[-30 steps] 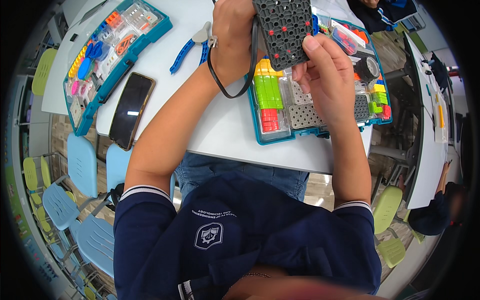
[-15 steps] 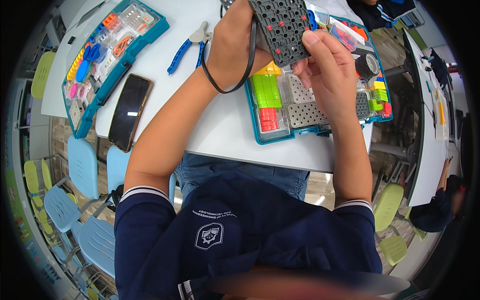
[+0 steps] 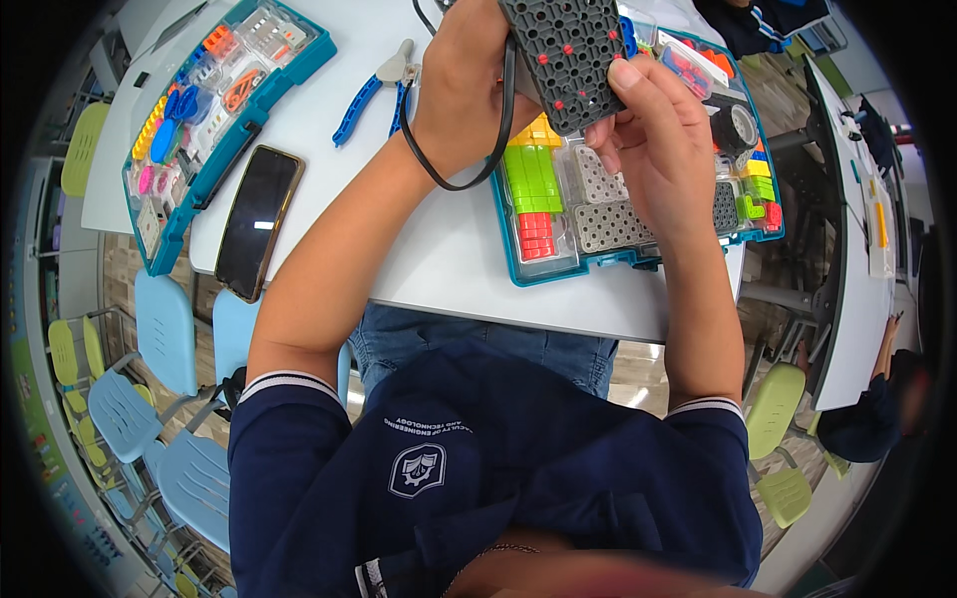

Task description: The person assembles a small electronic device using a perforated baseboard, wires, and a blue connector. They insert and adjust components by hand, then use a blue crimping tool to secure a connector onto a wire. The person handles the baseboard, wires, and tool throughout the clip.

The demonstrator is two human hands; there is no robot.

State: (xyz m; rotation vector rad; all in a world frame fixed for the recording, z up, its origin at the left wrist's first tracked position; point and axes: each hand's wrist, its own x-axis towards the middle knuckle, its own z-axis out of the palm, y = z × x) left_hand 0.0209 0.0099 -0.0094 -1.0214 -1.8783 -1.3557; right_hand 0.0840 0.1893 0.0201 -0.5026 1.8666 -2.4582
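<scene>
both hands point(image 3: 558, 90) had lifted the black pegboard point(image 3: 576, 55) higher, gripping it over the white table point(image 3: 439, 249); blue chairs point(image 3: 164, 334) stood below.

Dark perforated plate point(image 3: 576, 55), red studs, tilted, held above tray.

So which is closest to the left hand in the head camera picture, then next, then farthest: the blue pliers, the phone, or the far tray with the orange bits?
1. Blue pliers, on the table just to the left of the left hand.
2. Phone, farther left and nearer the table's front edge.
3. Tray with the orange bits, on the table's left side; its near end comes about as close as the phone, so these two are hard to rank.
</scene>
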